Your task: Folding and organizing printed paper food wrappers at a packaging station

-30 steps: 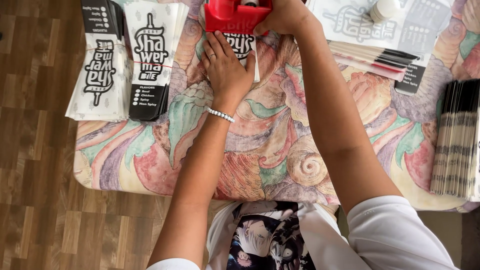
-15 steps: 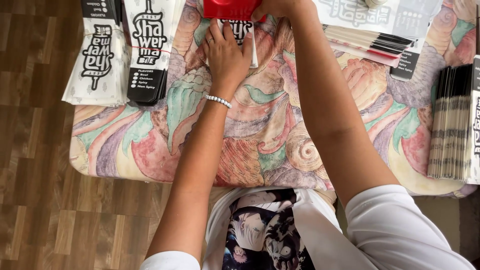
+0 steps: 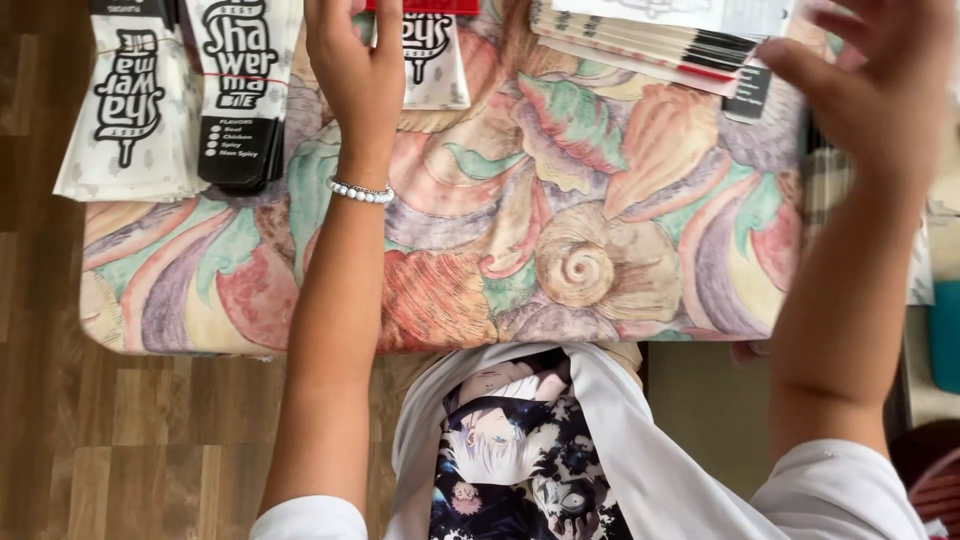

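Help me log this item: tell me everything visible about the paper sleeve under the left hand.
The paper sleeve is flat, white paper with bold black lettering and a faint pattern. It lies lengthwise on the shell-patterned tablecloth, its top hidden under a red object at the frame edge. The left hand lies beside or over its left edge; actual contact cannot be told.

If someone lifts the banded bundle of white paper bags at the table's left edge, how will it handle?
The bundle of white paper bags looks flat and thin, so probably light and floppy. A red band crosses it, so it likely lifts as one. It overhangs the table edge and might slide off if pushed.
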